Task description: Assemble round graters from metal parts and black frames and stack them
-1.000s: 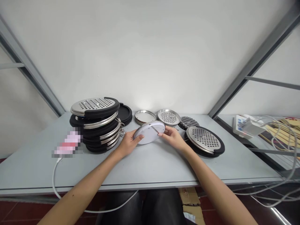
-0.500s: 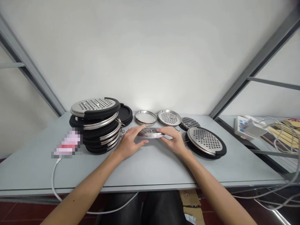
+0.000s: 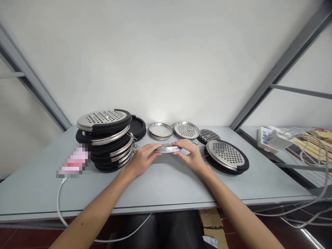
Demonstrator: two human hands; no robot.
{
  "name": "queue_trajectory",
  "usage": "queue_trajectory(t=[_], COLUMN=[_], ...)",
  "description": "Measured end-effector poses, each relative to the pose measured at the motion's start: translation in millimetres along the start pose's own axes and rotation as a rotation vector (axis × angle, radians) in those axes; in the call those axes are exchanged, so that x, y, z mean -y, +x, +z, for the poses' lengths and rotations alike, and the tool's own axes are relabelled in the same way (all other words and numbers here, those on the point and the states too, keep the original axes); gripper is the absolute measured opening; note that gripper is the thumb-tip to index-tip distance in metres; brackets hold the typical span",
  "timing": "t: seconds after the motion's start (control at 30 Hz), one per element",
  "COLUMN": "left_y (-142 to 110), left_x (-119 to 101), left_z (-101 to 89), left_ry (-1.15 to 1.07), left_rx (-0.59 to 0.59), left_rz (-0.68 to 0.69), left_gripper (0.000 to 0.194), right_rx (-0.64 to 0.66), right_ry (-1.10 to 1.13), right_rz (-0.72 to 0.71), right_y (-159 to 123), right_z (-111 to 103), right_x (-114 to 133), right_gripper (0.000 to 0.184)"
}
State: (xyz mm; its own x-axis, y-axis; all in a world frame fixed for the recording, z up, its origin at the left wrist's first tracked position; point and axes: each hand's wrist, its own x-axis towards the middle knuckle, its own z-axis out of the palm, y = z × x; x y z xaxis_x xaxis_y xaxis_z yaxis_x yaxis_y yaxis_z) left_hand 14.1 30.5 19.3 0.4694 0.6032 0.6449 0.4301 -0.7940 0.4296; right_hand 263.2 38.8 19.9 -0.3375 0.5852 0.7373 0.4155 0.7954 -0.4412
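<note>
In the middle of the table, a round metal grater disc (image 3: 167, 149) is held level between my two hands, its perforated top seen at a low angle. My left hand (image 3: 140, 159) grips its left edge, fingers on top and thumb at the lower rim. On the other side, my right hand (image 3: 191, 155) pinches the right edge the same way. Beyond the disc are a stack of plain metal discs (image 3: 160, 130) and a stack of perforated metal discs (image 3: 186, 131). A dark toothed disc pile (image 3: 209, 135) sits further right.
A tall stack of black-rimmed round graters (image 3: 105, 138) stands left, with black round trays (image 3: 137, 126) behind. More black-rimmed graters (image 3: 227, 155) lie right. A pixelated pink object (image 3: 74, 162) with a white cable (image 3: 59, 200) is at left. Beyond the right frame are a power strip (image 3: 271, 138) and cables.
My left thumb has come up against the disc's edge, where it was apart before. The disc now shows less of its top face. The view has shifted slightly.
</note>
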Motion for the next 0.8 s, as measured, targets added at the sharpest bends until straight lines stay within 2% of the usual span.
queue_trajectory(t=[0.1,0.23,0.3,0.37,0.43,0.5,0.6,0.8], left_y=[-0.1,-3.0,-5.4,-7.5,-8.8,-9.2,-8.8,-9.3], left_x=[4.1,10.2,11.0,9.8,7.5,5.3,3.9,6.5], left_z=[2.1,6.4,7.8,8.4,8.8,9.4,10.7,12.1], left_ry=[0.001,0.058,0.100,0.131,0.146,0.150,0.158,0.170], left_rx=[0.021,0.126,0.179,0.233,0.285,0.318,0.321,0.304], left_rz=[-0.053,-0.172,-0.227,-0.257,-0.261,-0.248,-0.242,-0.251], left_gripper=[0.034,0.039,0.046,0.052,0.056,0.061,0.062,0.052], right_rx=[-0.051,-0.051,0.016,0.137,0.280,0.370,0.406,0.421], right_ry=[-0.006,-0.034,-0.065,-0.080,-0.084,-0.101,-0.142,-0.130], right_rz=[-0.065,-0.090,-0.058,-0.005,0.037,0.045,0.004,-0.118], right_y=[-1.1,-2.8,-3.2,-2.8,-1.9,-1.4,-2.9,-8.3], right_z=[-0.4,-2.9,-5.0,-6.5,-6.3,-3.9,3.7,17.4], right_x=[3.2,7.8,9.1,10.1,10.9,11.3,10.4,9.9], right_gripper=[0.029,0.028,0.026,0.026,0.030,0.037,0.045,0.047])
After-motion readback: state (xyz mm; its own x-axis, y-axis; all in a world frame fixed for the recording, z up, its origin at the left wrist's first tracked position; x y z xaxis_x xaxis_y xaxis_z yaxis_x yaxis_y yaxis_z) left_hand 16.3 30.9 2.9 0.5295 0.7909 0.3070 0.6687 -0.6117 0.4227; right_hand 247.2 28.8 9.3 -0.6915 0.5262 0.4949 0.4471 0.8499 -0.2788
